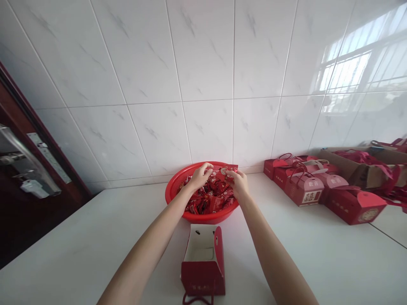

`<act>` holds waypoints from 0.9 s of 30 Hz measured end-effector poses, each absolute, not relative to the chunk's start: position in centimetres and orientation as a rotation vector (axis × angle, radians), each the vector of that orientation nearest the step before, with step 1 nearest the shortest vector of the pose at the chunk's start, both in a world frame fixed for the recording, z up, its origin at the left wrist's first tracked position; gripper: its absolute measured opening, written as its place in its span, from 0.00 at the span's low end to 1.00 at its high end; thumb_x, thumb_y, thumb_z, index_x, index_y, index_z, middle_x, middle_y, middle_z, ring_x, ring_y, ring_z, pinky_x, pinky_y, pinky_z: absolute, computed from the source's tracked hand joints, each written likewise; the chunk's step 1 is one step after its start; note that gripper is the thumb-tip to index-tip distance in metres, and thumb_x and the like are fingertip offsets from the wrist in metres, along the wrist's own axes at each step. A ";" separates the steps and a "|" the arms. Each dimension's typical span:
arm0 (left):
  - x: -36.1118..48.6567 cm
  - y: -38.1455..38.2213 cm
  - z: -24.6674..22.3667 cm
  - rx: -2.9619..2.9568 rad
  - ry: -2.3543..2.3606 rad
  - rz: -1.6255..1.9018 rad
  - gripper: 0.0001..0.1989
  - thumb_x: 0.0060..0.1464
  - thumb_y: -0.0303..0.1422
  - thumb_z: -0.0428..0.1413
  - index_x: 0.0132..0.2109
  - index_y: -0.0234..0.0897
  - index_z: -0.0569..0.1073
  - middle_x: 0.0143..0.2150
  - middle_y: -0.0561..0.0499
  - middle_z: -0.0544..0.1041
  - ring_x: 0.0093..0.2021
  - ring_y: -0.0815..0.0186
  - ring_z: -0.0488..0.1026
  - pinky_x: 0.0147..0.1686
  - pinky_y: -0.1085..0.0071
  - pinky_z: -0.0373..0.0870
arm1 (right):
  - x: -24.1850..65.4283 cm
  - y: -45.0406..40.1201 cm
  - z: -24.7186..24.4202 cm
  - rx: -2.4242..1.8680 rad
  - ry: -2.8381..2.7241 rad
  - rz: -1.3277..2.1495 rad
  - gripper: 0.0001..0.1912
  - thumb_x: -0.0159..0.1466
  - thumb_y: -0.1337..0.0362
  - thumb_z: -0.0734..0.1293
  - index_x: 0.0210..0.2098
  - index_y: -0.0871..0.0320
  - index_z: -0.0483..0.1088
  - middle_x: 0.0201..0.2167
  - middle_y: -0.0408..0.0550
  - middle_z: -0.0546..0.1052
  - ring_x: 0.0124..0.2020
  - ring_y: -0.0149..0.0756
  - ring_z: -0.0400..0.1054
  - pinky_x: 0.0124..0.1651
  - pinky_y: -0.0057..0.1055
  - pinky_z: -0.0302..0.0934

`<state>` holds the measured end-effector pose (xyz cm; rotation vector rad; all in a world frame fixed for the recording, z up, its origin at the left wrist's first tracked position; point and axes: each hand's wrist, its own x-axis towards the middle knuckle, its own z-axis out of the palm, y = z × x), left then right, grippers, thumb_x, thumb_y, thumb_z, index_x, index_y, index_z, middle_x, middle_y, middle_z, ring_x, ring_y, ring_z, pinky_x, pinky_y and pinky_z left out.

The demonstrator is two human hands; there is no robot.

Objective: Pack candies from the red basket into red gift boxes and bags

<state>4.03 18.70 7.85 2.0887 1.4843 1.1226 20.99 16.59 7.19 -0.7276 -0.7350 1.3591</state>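
Above the left part of a red plastic basket (173, 192) is my left hand (200, 176), its fingers bent and a gap between thumb and forefinger. Nothing shows in its grasp. My right hand (240, 183) pinches a red wrapped packet (225, 173) over the basket's right rim. Many small red-wrapped packets, which look like candies, fill the basket (216, 203). Between my forearms, in front of the basket, stands a red cardboard gift box (203, 273) with its top open. Its pale inside is bare, and its cord handle hangs at the near side.
Several closed red gift boxes (305, 186) with cord handles cluster at the right. Behind them a brown carton (372, 171) holds red material. A tiled wall (210, 127) backs the white tabletop (127, 228). At the left is a dark door with a metal handle (28, 156).
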 end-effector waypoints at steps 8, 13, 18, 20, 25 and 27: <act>4.8 17.9 8.4 2.114 1.343 1.225 0.17 0.63 0.41 0.46 0.52 0.39 0.71 0.49 0.46 0.77 0.49 0.59 0.74 0.52 0.64 0.70 | 20.9 16.7 6.9 -0.726 -0.746 1.415 0.07 0.41 0.67 0.74 0.21 0.59 0.74 0.22 0.44 0.78 0.26 0.34 0.72 0.28 0.28 0.66; 5.0 18.0 8.4 2.092 1.371 1.186 0.21 0.66 0.44 0.42 0.52 0.40 0.74 0.49 0.46 0.79 0.55 0.59 0.73 0.59 0.63 0.65 | 21.1 16.8 7.2 -0.688 -0.697 1.413 0.09 0.41 0.68 0.75 0.23 0.59 0.75 0.25 0.45 0.80 0.30 0.37 0.74 0.32 0.30 0.71; 4.6 18.4 7.9 2.143 1.444 0.963 0.20 0.65 0.38 0.42 0.45 0.38 0.78 0.39 0.47 0.82 0.44 0.59 0.78 0.48 0.63 0.73 | 21.2 16.9 7.4 -0.680 -0.558 1.343 0.07 0.42 0.69 0.73 0.22 0.58 0.72 0.23 0.42 0.78 0.31 0.36 0.75 0.34 0.29 0.71; 4.6 18.7 7.4 2.206 1.438 0.804 0.12 0.59 0.34 0.51 0.40 0.38 0.79 0.38 0.48 0.83 0.41 0.59 0.79 0.44 0.66 0.74 | 21.3 16.9 7.5 -0.677 -0.522 1.326 0.07 0.43 0.69 0.73 0.22 0.58 0.71 0.23 0.42 0.78 0.31 0.35 0.75 0.34 0.28 0.71; 5.1 19.0 6.6 2.389 1.423 0.496 0.17 0.48 0.25 0.58 0.46 0.39 0.79 0.38 0.50 0.82 0.37 0.62 0.79 0.36 0.71 0.74 | 21.5 16.9 7.6 -0.672 -0.478 1.308 0.08 0.44 0.69 0.73 0.23 0.58 0.71 0.24 0.41 0.78 0.31 0.34 0.75 0.32 0.27 0.70; 5.7 18.8 6.8 2.479 1.420 0.449 0.18 0.50 0.26 0.58 0.49 0.40 0.78 0.41 0.48 0.81 0.40 0.60 0.78 0.39 0.69 0.73 | 21.5 16.9 7.6 -0.675 -0.470 1.304 0.08 0.44 0.69 0.73 0.23 0.58 0.70 0.23 0.41 0.78 0.30 0.33 0.74 0.31 0.26 0.69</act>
